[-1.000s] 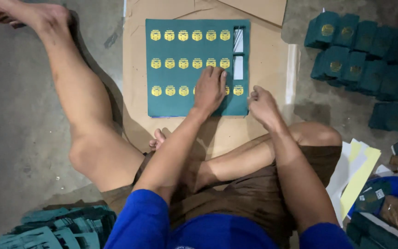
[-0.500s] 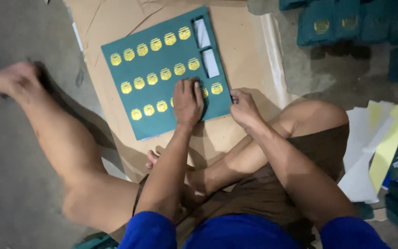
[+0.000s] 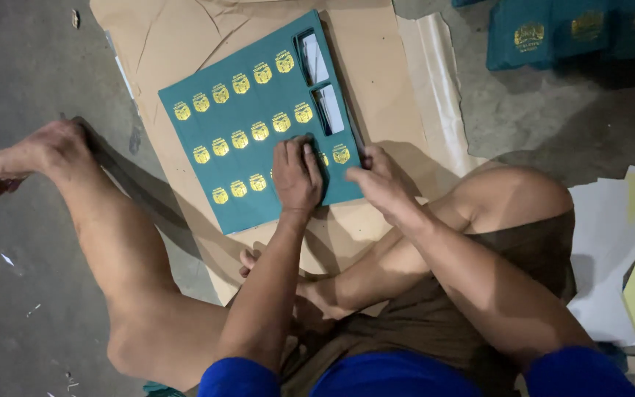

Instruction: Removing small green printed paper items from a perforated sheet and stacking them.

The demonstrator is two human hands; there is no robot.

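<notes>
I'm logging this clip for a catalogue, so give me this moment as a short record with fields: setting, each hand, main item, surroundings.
setting: person seated on a concrete floor, legs spread
left hand: palm down, pressing on the teal sheet
right hand: at the sheet's near right edge, fingers touching it
main item: flat teal sheet with rows of gold emblems and two cut-out windows, lying on brown cardboard
surroundings: teal boxes upper right; white and yellow sheets at right

Your left hand (image 3: 297, 175) covers part of the sheet (image 3: 259, 125); right hand (image 3: 380, 180) hides its near corner. Boxes (image 3: 553, 33) beyond the sheet run off-frame.
</notes>
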